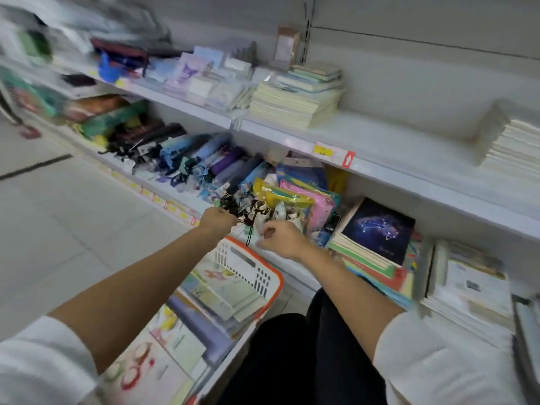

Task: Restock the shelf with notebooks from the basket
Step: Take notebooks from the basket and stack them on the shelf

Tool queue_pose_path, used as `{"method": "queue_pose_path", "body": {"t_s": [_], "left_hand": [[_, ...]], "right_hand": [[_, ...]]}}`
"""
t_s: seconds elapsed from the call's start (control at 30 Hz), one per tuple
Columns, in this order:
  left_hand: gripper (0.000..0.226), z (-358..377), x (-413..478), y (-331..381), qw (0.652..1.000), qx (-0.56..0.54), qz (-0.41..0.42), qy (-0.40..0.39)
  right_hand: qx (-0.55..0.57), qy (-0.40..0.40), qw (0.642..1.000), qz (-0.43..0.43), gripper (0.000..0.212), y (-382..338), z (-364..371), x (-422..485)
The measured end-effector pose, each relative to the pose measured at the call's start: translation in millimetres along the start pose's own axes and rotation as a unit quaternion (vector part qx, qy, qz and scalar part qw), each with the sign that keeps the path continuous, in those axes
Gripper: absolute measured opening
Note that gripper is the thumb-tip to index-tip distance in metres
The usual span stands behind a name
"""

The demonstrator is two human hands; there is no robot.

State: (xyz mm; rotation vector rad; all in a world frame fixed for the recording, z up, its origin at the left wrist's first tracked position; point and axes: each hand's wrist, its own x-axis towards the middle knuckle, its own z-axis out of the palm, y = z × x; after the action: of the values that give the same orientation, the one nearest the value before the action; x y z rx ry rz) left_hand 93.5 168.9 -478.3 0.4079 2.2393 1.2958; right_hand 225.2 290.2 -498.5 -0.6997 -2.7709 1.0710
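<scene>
A white basket with an orange rim [271,276] stands on the floor below my arms, filled with notebooks [222,290]. Both hands reach to the front edge of the lower shelf [172,206]. My left hand [217,220] is curled around dark umbrella straps [242,214]. My right hand [280,236] has its fingers curled at small whitish items beside the straps; what it holds is blurred. A stack topped by a dark starry notebook [380,226] lies on the shelf to the right of my right hand.
Folded umbrellas [204,162] fill the lower shelf on the left, and colourful packets [295,197] sit behind my hands. The upper shelf holds a pale notebook stack [295,103] and another stack [514,150] at the far right. More booklets [470,290] lie at the lower right.
</scene>
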Motion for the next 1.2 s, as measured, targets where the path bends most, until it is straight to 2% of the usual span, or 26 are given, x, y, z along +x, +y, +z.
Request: {"method": "queue_pose_path", "body": {"t_s": [0.07, 0.13, 0.3, 0.43, 0.57, 0.67, 0.8, 0.83, 0.93, 0.97, 1.03, 1.1, 1.2], "left_hand": [[0.009, -21.7, -0.7, -38.2, 0.999, -0.002, -0.052, -0.001], [0.010, -39.8, -4.1, -78.4, 0.995, -0.005, -0.100, -0.004], [0.025, -75.0, -24.7, -177.5, 0.976, -0.019, -0.217, 0.029], [0.009, -92.6, -40.1, -247.5, 0.939, -0.039, -0.331, 0.089], [0.015, -98.7, -61.1, -302.6, 0.924, -0.006, -0.380, 0.033], [0.043, -95.4, -76.5, -335.5, 0.911, 0.034, -0.410, -0.030], [0.073, -80.9, -83.0, -349.7, 0.931, 0.052, -0.357, -0.059], [0.075, -77.5, -85.3, -344.4, 0.938, 0.041, -0.342, -0.045], [0.062, -72.1, -82.6, -345.2, 0.959, -0.017, -0.282, -0.017], [0.072, -71.4, -83.0, -344.0, 0.961, -0.029, -0.274, -0.012], [0.082, -72.6, -86.5, -341.9, 0.959, -0.055, -0.278, 0.022], [0.074, -72.6, -85.3, -348.4, 0.954, -0.070, -0.280, 0.079], [0.080, -71.5, -77.5, -355.9, 0.937, -0.151, -0.301, 0.092]], "right_hand": [[-0.020, -0.094, 0.995, 0.007, 0.034, -6.5, 41.2, 1.3], [-0.028, -0.142, 0.989, 0.006, 0.035, -7.1, 76.4, -3.0], [-0.021, -0.200, 0.979, 0.042, 0.029, 5.5, 134.8, -9.6], [-0.029, -0.238, 0.970, 0.047, 0.030, 5.0, 165.3, -10.9], [-0.008, -0.260, 0.963, 0.065, 0.030, -0.3, 193.2, -14.4], [-0.071, -0.311, 0.948, 0.026, 0.038, -2.0, 212.9, -19.5], [-0.107, -0.345, 0.932, 0.013, 0.055, -5.0, 231.8, -26.8], [-0.096, -0.348, 0.932, 0.023, 0.059, -6.2, 234.7, -28.1], [-0.070, -0.355, 0.931, 0.053, 0.069, -8.3, 241.9, -30.6], [-0.066, -0.360, 0.929, 0.055, 0.070, -9.3, 244.0, -32.2], [-0.060, -0.371, 0.925, 0.062, 0.073, -11.2, 247.7, -35.2], [-0.047, -0.370, 0.925, 0.071, 0.073, -11.3, 251.4, -35.9], [-0.013, -0.353, 0.930, 0.098, 0.071, -13.3, 252.8, -33.6]]}}
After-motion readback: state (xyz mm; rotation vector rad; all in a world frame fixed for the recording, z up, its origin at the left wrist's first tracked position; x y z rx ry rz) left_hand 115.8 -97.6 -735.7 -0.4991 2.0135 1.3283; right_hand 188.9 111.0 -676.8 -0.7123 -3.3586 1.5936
